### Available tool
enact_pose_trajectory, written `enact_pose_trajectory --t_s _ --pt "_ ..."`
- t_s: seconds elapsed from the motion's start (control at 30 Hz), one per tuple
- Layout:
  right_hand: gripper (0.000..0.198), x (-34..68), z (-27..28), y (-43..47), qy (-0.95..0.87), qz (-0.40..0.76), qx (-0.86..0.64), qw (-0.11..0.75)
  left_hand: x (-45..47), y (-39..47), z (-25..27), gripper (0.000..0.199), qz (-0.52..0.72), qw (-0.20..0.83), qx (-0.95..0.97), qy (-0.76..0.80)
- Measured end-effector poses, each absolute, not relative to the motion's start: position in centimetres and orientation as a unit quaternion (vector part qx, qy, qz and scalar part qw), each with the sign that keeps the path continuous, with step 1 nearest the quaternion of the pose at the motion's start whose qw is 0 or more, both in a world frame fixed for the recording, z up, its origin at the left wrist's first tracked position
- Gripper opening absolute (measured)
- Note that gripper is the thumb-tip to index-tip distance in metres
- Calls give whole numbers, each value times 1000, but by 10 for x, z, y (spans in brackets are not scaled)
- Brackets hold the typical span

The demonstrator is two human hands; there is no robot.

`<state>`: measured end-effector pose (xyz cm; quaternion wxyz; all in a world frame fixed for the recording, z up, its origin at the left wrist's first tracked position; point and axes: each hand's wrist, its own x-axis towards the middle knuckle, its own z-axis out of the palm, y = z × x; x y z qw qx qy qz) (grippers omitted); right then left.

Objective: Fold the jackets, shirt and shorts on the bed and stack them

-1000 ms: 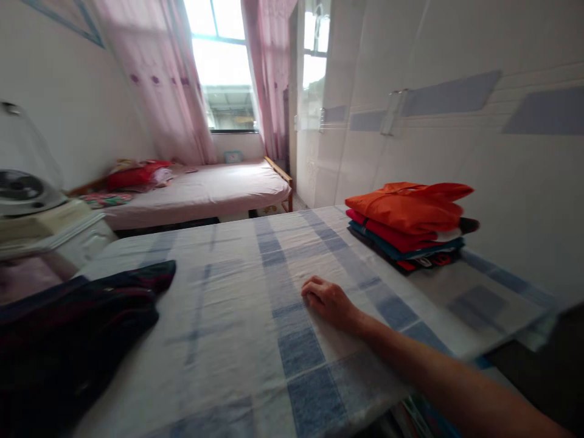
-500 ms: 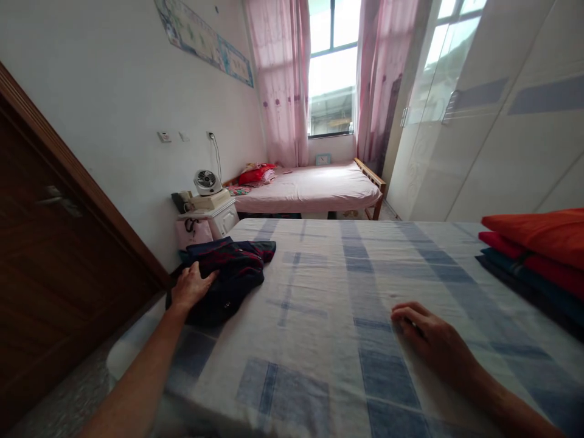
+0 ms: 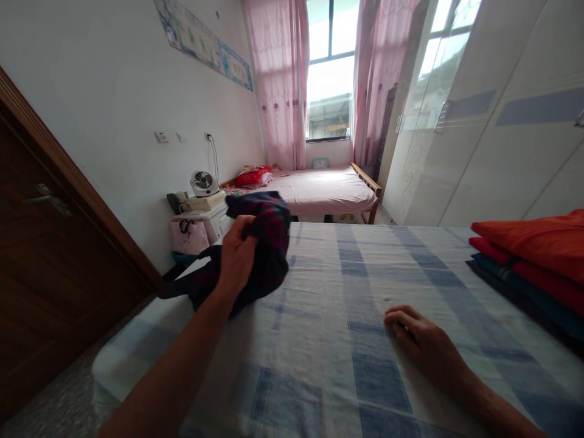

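Note:
My left hand [image 3: 238, 255] grips a dark navy shirt [image 3: 269, 261] with red plaid and holds it bunched up above the left part of the bed. A narrow dark part of it trails to the left, and my fingertips are partly hidden in the cloth. On the blue-and-white checked sheet [image 3: 319, 340] rests my right hand [image 3: 422, 337], its fingers loosely curled together with nothing visible in them. A stack of folded clothes [image 3: 533, 258], orange on top with red, teal and dark layers beneath, lies at the right, apart from my right hand.
Beyond the bed stands a second bed [image 3: 319, 188] with a pink sheet and red cloth on it. A small fan [image 3: 204, 182] sits on a white cabinet [image 3: 214, 219] near a pink bag [image 3: 189, 237]. A brown door [image 3: 50, 261] is left; white wardrobes [image 3: 483, 158] line the right.
My left hand has lifted the dark plaid shirt off the sheet and carried it up and to the right. My right hand stays in nearly the same place.

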<state>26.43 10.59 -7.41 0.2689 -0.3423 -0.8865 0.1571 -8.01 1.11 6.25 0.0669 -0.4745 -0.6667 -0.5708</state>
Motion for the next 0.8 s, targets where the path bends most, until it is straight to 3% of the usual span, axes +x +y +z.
enact_pose_trajectory --t_s 0.07,0.2,0.37,0.57,0.67,0.73,0.8 --pt "22 264 -72 104 -888 160 -342 263 -30 16 65 25 -589 -39 -584 -557" --pt "26 264 -70 103 -888 150 -353 253 38 8 45 32 -355 -161 -817 -424" --pt "29 265 -72 103 -878 109 -378 274 33 -21 0 35 -217 -99 -848 -474" --pt "25 271 -73 104 -877 116 -379 272 -62 -61 -31 37 -180 108 -721 -660" --pt "25 278 -65 107 -858 65 -387 332 -105 -83 -47 65 -189 145 -634 -736" --pt "25 285 -60 112 -820 0 -426 382 -120 -98 -58 85 -187 110 -621 -753" --pt "40 292 -58 118 -785 -62 -480 385 -125 -110 -67 97 -176 59 -636 -749"
